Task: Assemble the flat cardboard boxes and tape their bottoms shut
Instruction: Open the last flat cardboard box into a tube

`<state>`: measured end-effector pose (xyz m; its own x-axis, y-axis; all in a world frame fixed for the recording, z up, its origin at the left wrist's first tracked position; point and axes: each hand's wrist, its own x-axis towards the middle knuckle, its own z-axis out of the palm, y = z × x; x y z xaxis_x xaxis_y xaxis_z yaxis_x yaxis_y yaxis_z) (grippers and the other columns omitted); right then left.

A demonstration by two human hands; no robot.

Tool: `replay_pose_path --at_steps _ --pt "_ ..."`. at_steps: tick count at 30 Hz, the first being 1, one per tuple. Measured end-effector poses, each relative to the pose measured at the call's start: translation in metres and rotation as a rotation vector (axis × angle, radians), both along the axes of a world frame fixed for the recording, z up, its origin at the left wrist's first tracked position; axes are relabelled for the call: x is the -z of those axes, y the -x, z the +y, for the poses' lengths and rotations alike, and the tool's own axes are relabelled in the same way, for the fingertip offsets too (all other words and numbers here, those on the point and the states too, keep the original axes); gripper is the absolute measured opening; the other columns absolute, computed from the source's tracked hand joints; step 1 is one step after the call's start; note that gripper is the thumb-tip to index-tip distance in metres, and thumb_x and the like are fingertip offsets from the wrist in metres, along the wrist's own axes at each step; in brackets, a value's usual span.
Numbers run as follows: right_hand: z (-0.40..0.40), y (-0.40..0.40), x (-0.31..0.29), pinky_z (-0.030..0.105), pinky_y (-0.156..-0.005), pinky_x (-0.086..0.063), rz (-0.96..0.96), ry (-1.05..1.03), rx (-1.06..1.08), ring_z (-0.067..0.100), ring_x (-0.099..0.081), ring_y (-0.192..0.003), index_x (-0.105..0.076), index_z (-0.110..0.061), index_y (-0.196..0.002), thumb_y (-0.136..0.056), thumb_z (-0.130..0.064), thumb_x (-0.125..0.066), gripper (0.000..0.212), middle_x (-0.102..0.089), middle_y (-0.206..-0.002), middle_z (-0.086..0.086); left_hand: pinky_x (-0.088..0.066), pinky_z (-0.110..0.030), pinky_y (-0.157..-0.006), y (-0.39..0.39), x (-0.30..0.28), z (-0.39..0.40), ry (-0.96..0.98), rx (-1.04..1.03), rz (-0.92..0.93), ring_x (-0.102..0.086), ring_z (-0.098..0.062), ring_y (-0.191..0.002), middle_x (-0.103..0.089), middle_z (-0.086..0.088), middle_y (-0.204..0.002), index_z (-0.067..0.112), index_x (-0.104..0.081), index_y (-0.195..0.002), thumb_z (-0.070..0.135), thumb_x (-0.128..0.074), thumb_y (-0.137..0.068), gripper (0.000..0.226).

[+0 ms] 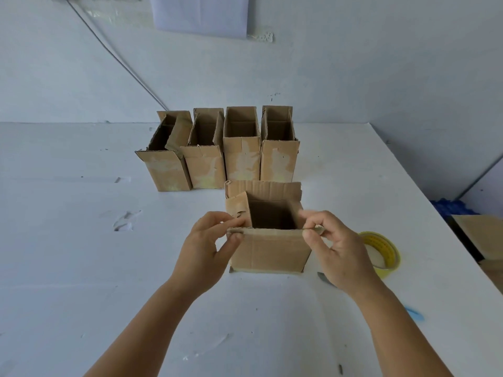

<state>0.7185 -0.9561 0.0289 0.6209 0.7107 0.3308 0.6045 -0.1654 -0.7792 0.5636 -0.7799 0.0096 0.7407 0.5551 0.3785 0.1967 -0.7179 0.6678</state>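
Note:
An assembled cardboard box (268,251) stands upright on the white table (81,268), its top open toward me. My left hand (202,253) pinches the left end of its near top flap. My right hand (336,250) pinches the right end of the same flap. Behind it, several open-topped assembled boxes (242,159) stand in a row near the wall. A roll of yellow tape (385,253) lies on the table just right of my right hand, partly hidden by it.
A blue-handled tool (415,313) lies by my right forearm, its blade end (325,277) showing under my right hand. Flat cardboard (481,235) and something blue (453,207) sit beyond the table's right edge. A cable (122,61) runs down the wall.

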Motion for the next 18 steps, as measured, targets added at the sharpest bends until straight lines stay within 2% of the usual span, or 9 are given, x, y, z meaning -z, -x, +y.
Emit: replay_pose_path --at_steps 3,6,8,9,11,13,14,16,18 --pt "0.002 0.002 0.005 0.008 -0.064 -0.041 -0.147 0.050 -0.006 0.002 -0.059 -0.082 -0.051 -0.031 -0.096 -0.090 -0.043 -0.044 0.015 -0.063 -0.089 -0.020 -0.039 -0.002 -0.078 -0.001 0.001 0.003 -0.007 0.002 -0.023 -0.054 0.009 -0.098 -0.056 0.029 -0.101 0.027 -0.071 -0.101 0.024 -0.057 -0.092 0.017" --pt "0.007 -0.003 0.012 0.022 -0.067 -0.047 -0.072 0.025 0.109 0.007 -0.062 -0.083 -0.048 -0.025 -0.103 -0.091 -0.031 -0.055 0.015 -0.063 -0.097 -0.017 -0.039 -0.004 -0.070 -0.007 -0.005 0.001 0.036 -0.035 -0.041 -0.055 0.011 -0.086 -0.058 0.029 -0.087 0.032 -0.064 -0.092 0.020 -0.058 -0.092 0.014" --pt "0.013 -0.007 0.015 0.016 -0.066 -0.045 -0.042 -0.001 0.183 0.010 -0.060 -0.086 -0.046 -0.025 -0.110 -0.087 -0.021 -0.063 0.029 -0.056 -0.109 -0.011 -0.041 -0.009 -0.067 -0.015 -0.008 0.002 0.100 -0.084 -0.028 -0.056 0.005 -0.079 -0.056 0.023 -0.093 0.032 -0.057 -0.107 0.018 -0.061 -0.089 0.023" --pt "0.017 -0.009 0.015 0.011 -0.065 -0.043 -0.040 0.003 0.208 0.010 -0.059 -0.087 -0.045 -0.024 -0.119 -0.085 -0.018 -0.065 0.040 -0.049 -0.116 -0.009 -0.043 -0.012 -0.066 -0.018 -0.010 0.004 0.114 -0.097 -0.011 -0.056 0.002 -0.076 -0.053 0.021 -0.103 0.031 -0.051 -0.121 0.019 -0.063 -0.088 0.037" --pt "0.023 -0.012 0.013 0.010 -0.069 -0.045 -0.040 0.033 0.206 0.011 -0.054 -0.094 -0.034 -0.024 -0.138 -0.085 -0.015 -0.065 0.063 -0.037 -0.130 -0.005 -0.050 -0.016 -0.066 -0.024 -0.012 0.009 0.128 -0.051 0.048 -0.056 -0.004 -0.077 -0.037 0.022 -0.126 0.032 -0.027 -0.144 0.018 -0.063 -0.088 0.068" --pt "0.028 -0.015 0.012 0.022 -0.085 -0.049 -0.051 0.100 0.174 0.015 -0.047 -0.114 -0.020 -0.026 -0.147 -0.088 -0.016 -0.063 0.074 -0.028 -0.145 -0.004 -0.051 -0.018 -0.071 -0.030 -0.016 0.014 0.150 0.036 0.125 -0.054 -0.008 -0.080 -0.029 0.024 -0.133 0.033 -0.008 -0.149 0.014 -0.062 -0.089 0.083" --pt "0.030 -0.018 0.012 0.031 -0.094 -0.047 -0.057 0.152 0.162 0.017 -0.040 -0.124 -0.016 -0.026 -0.149 -0.089 -0.018 -0.060 0.074 -0.025 -0.149 -0.004 -0.049 -0.018 -0.073 -0.032 -0.018 0.017 0.150 0.074 0.147 -0.052 -0.009 -0.083 -0.031 0.022 -0.132 0.032 -0.006 -0.150 0.012 -0.061 -0.090 0.084" --pt "0.031 -0.022 0.015 0.032 -0.102 -0.037 -0.084 0.214 0.136 0.019 -0.032 -0.131 -0.022 -0.025 -0.148 -0.092 -0.019 -0.055 0.065 -0.032 -0.148 -0.005 -0.044 -0.019 -0.081 -0.035 -0.021 0.023 0.121 0.114 0.176 -0.047 -0.010 -0.092 -0.039 0.017 -0.124 0.033 -0.017 -0.149 0.011 -0.059 -0.090 0.076" --pt "0.030 -0.025 0.019 0.022 -0.098 -0.028 -0.185 0.215 0.110 0.022 -0.038 -0.126 -0.046 -0.022 -0.136 -0.093 -0.024 -0.051 0.044 -0.049 -0.136 -0.006 -0.037 -0.026 -0.096 -0.035 -0.021 0.026 0.028 0.122 0.252 -0.038 -0.014 -0.107 -0.042 0.012 -0.118 0.034 -0.043 -0.138 0.017 -0.054 -0.093 0.049"
